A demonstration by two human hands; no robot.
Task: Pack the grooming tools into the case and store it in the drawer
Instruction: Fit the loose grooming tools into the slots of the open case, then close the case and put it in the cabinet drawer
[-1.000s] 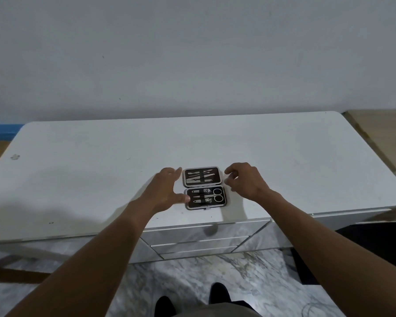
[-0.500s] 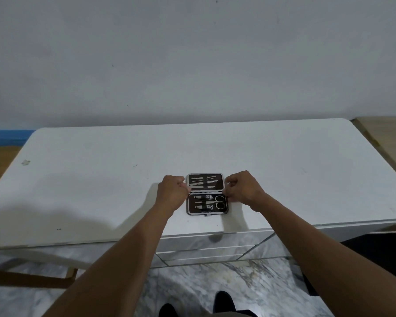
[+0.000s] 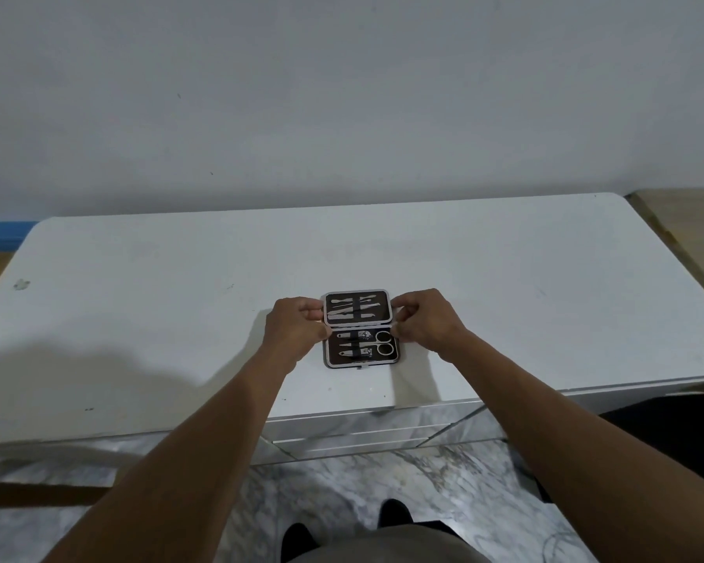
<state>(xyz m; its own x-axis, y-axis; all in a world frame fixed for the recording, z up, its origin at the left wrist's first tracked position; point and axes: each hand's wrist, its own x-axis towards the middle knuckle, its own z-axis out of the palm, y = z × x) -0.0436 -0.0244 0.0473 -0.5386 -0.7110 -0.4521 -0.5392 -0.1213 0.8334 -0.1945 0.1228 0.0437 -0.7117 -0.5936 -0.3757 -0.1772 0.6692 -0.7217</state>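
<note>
**Lid pinched on both sides, case close to the table's lip**

Nearest me, the drawers (image 3: 366, 426) under the top are shut, so nothing stands ready to take the case, and 1 hand will have to let go to pull one open.

Just above them the case (image 3: 360, 353) lies open on the white tabletop (image 3: 139, 319), not far from its front edge. Its near half lies flat, with the scissors (image 3: 384, 343) and slim tools tucked under a dark strap. If that half gets dragged toward the person during closing, I'd worry it could slide off the lip.

Next come the 2 hands. The left hand (image 3: 295, 331) has its fingers curled in, pinching the left edge of the far half. The right hand (image 3: 425, 323) pinches the right edge the same way.

That far half (image 3: 357, 307) holds more flat tools. Folding it over looks like the coming move. A tool sitting proud of its strap could jam between the 2 halves or drop out as they tip. An uneven pull from either side could twist the hinge.
</note>
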